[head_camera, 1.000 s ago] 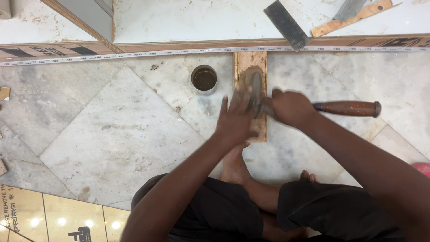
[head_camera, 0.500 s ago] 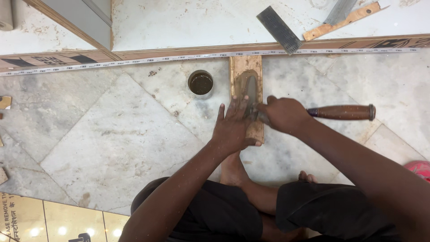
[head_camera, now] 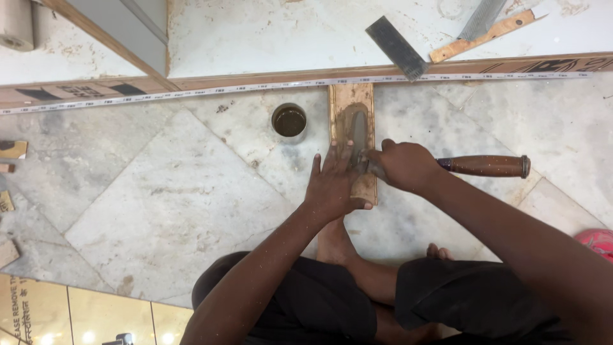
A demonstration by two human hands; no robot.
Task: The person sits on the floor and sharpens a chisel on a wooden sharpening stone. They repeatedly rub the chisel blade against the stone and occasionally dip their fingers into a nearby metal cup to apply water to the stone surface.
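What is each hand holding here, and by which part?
The right hand grips a chisel at the front of its wooden handle, near the blade. The left hand holds nothing; its fingers press flat on the sharpening stone.

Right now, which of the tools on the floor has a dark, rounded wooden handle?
The chisel held by the right hand. The try square at the top has a flat, pale wooden stock and lies untouched beyond the long strip.

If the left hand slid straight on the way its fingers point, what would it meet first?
Probably the dark oily patch on the sharpening block, which the left hand already presses, then the long wooden strip across its far end.
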